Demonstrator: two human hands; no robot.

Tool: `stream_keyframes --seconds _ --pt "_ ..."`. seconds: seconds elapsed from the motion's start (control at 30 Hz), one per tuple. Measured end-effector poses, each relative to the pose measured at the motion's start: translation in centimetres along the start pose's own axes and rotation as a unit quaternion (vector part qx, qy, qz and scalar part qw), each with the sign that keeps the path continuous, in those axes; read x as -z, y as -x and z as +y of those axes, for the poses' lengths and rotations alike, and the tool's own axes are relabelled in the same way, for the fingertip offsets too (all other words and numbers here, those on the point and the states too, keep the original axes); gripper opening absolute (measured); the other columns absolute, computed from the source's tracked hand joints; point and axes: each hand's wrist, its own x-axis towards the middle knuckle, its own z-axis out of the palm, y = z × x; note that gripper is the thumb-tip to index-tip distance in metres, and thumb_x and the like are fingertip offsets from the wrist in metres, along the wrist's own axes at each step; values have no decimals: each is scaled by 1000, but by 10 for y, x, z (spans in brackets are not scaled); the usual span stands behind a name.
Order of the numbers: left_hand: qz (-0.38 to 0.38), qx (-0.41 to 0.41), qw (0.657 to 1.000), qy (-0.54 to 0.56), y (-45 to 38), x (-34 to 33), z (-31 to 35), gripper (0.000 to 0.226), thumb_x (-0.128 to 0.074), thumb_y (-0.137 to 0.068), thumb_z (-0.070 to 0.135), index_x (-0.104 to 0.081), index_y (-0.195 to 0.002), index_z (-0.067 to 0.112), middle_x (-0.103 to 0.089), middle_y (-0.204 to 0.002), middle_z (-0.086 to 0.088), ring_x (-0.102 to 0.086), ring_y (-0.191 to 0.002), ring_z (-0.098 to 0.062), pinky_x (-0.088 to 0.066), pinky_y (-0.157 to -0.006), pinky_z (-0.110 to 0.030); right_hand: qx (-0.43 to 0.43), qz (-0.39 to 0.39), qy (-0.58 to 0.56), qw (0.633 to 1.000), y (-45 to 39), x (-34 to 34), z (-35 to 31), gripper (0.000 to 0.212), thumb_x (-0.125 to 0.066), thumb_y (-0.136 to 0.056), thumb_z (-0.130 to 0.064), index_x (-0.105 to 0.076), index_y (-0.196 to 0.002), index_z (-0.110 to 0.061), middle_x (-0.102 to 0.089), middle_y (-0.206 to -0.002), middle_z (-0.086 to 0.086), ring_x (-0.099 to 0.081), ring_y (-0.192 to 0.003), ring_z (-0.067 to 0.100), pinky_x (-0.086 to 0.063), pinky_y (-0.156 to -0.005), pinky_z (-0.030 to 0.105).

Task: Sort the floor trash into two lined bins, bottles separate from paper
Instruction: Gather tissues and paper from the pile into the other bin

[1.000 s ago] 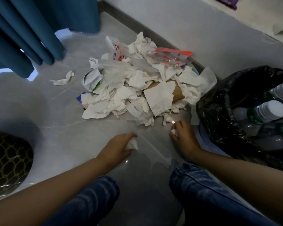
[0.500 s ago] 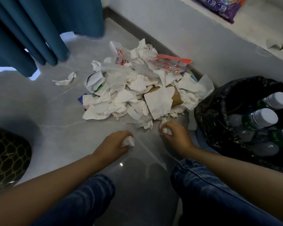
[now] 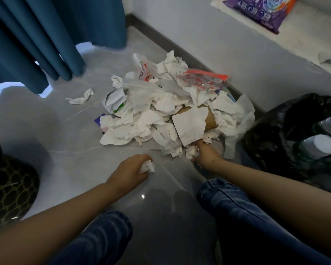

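A heap of crumpled white paper point(image 3: 161, 115) with wrappers and a brown cardboard tube point(image 3: 210, 119) lies on the grey floor by the wall. My left hand point(image 3: 130, 169) grips a crumpled paper wad point(image 3: 147, 166) just in front of the heap. My right hand point(image 3: 203, 153) reaches into the heap's near right edge and pinches small paper scraps point(image 3: 192, 152). At the right stands a bin lined with a black bag point(image 3: 271, 131) holding clear bottles with white caps point(image 3: 319, 144). A second dark bin point(image 3: 10, 188) shows at the left edge.
Blue curtains point(image 3: 46, 39) hang at the back left. One loose tissue point(image 3: 80, 98) lies apart from the heap. A white ledge with a purple packet point(image 3: 260, 10) runs along the back right. My knees in jeans point(image 3: 225, 194) are at the bottom.
My right hand has moved forward from the floor by the bottle bin into the heap's edge, holding scraps. My left hand keeps its paper wad. The camera has tilted up.
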Motion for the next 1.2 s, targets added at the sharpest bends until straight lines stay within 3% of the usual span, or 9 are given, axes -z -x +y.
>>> stream_keyframes --seconds 0.1,0.3,0.47,0.6,0.7,0.8,0.9,1.0,1.2 --pt "6 1 1000 6 3 2 -4 33 -63 -85 16 -56 -117 20 -60 -116 1 -49 -97 -5 -33 -80 -15 6 28 18 999 -1 -5 1 56 -60 -86 -12 -36 -136 -14 -56 -123 15 -58 -105 36 -45 -84 36" --pt "1 10 1000 8 2 2 -11 35 -63 -86 16 -54 -119 21 -59 -119 2 -47 -98 -4 -34 -83 -15 15 69 -46 996 13 -7 12 25 -66 -85 -19 -48 -100 -13 -58 -92 5 -55 -83 22 -36 -69 27" --pt "-5 7 1000 3 0 1 -7 35 -63 -87 16 -54 -120 22 -58 -121 2 -45 -97 -3 -32 -84 -15 -7 219 -162 962 25 -3 26 23 -65 -87 -16 -48 -101 -7 -42 -111 9 -46 -98 21 -39 -83 27" --pt "-19 12 1000 -2 -4 -1 -3 34 -63 -87 19 -53 -119 25 -57 -119 3 -46 -96 -3 -32 -82 -15 -29 333 -230 914 25 14 37 20 -61 -87 -8 -49 -102 -12 -29 -123 3 -43 -111 24 -44 -98 40" --pt "-24 12 1000 -6 -5 -3 -1 34 -64 -86 20 -52 -117 29 -57 -117 7 -47 -96 -3 -33 -81 -15 -47 330 -248 909 14 25 43 20 -57 -90 -19 -42 -98 -29 -30 -132 2 -40 -119 30 -42 -98 47" --pt "-19 8 1000 -1 -7 -3 0 34 -64 -86 19 -48 -110 36 -54 -112 12 -47 -96 -3 -33 -81 -15 -74 328 -247 909 1 32 50 17 -59 -89 -10 -46 -100 -10 -38 -113 8 -44 -110 28 -36 -90 31" --pt "-20 8 1000 5 -6 -3 -2 35 -65 -85 19 -46 -107 39 -53 -109 16 -50 -94 -3 -34 -77 -10 -83 310 -282 904 5 31 45 16 -60 -88 -12 -44 -94 -14 -48 -97 8 -51 -92 26 -39 -73 29" --pt "-2 15 999 40 -7 0 -1 32 -64 -85 14 -52 -105 35 -57 -106 13 -52 -90 -3 -34 -75 -5 -26 317 -287 904 17 28 33 16 -63 -84 -9 -49 -86 -16 -57 -86 10 -55 -77 23 -43 -59 25" --pt "26 102 959 262 -7 22 14 26 -49 -96 22 -54 -122 28 -60 -112 7 -59 -96 -8 -46 -73 -13 135 244 -293 915 50 37 -20 15 -69 -82 -12 -57 -91 -11 -60 -85 -6 -56 -81 7 -45 -71 18"
